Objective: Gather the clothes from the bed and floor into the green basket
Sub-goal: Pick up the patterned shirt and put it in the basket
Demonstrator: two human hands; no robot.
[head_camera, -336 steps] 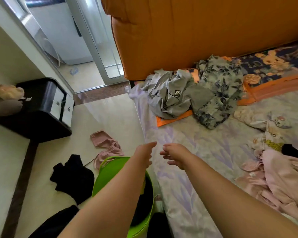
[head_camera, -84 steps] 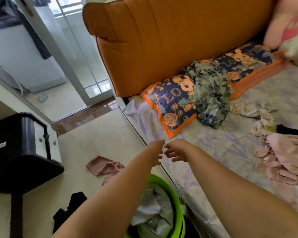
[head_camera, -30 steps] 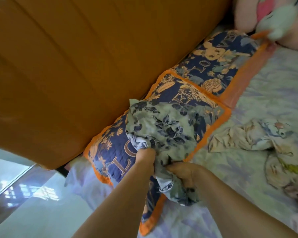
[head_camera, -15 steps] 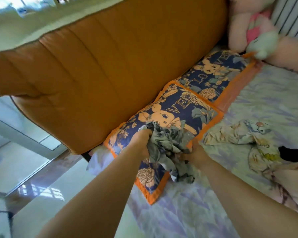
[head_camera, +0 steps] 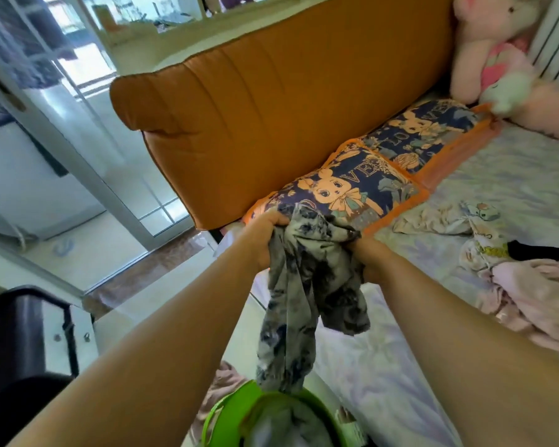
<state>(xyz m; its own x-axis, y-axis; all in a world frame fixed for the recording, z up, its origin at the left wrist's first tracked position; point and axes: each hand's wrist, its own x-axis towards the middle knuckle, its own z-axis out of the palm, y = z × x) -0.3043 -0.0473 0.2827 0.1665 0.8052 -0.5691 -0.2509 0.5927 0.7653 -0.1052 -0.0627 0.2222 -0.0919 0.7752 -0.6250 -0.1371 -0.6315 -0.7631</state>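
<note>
Both hands hold a grey floral garment (head_camera: 307, 291) up in the air beside the bed. My left hand (head_camera: 265, 237) grips its top left and my right hand (head_camera: 365, 256) grips its top right. The cloth hangs down, and its lower end reaches the rim of the green basket (head_camera: 229, 411) on the floor below. A grey garment (head_camera: 281, 427) lies inside the basket. On the bed remain a cream printed garment (head_camera: 439, 217), a pink garment (head_camera: 542, 295) and a black piece (head_camera: 542, 250). A pink cloth (head_camera: 220, 382) lies on the floor by the basket.
An orange headboard (head_camera: 288, 108) backs two navy and orange pillows (head_camera: 352, 188). A pink plush toy (head_camera: 497, 56) sits at the bed's far corner. A black nightstand (head_camera: 26, 343) stands at the left, with a glass sliding door (head_camera: 88, 130) beyond it.
Both hands lifted the floral garment off the pillow and pulled it back toward me, over the bed edge. It now dangles above the green basket, which has come into view.
</note>
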